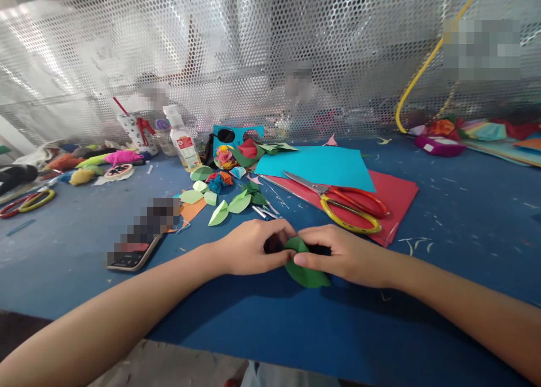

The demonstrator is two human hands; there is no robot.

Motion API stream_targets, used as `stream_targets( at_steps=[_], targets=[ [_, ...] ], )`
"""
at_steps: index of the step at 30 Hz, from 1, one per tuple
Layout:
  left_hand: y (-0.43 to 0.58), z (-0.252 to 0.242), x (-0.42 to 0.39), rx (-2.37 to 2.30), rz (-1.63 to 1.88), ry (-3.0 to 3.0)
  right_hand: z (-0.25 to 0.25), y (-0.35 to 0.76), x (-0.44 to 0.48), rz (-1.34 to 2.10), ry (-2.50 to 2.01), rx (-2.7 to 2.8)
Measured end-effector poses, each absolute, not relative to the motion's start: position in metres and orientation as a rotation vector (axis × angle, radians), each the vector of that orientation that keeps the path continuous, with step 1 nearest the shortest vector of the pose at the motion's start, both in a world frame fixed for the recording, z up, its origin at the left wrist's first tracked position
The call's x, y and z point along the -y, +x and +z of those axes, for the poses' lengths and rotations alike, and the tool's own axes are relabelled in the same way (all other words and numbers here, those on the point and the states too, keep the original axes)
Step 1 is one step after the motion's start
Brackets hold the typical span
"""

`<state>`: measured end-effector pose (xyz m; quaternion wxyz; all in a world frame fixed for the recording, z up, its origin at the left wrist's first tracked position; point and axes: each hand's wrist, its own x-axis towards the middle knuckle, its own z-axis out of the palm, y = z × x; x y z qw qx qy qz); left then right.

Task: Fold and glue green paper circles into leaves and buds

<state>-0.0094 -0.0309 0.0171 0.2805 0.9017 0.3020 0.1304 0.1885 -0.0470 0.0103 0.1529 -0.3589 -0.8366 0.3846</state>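
Note:
A dark green paper leaf (310, 275) is pinched between both hands, low over the blue table. My left hand (256, 247) closes thumb and fingers on its upper left edge. From the other side, my right hand (338, 253) grips it with thumb and forefinger, and the fingertips of the two hands nearly meet. Just beyond lie scissors (353, 207) with one red and one yellow handle, resting on red paper (403, 198) and a bright blue sheet (313, 164). Several cut green paper leaves (240, 201) are spread ahead of my left hand.
A phone (141, 238) lies left of my hands. Behind the leaves stand a glue bottle (185, 142) and a patterned cup (137, 133). Yarn bundles (87, 161) and another pair of scissors (31, 201) are at the left. A perforated metal screen (253, 54) rises behind the table (253, 330).

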Motion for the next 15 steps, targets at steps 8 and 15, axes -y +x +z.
stream_targets(
  at_steps=[8, 15],
  targets=[
    [-0.0098, 0.0156, 0.03, -0.805, 0.355, 2.407, 0.009, 0.1889, 0.0456, 1.097, -1.013, 2.387],
    [-0.0093, 0.0157, 0.0304, -0.819, 0.354, 2.4, 0.0084, 0.1891, 0.0458, 1.093, -1.005, 2.386]
  ],
)
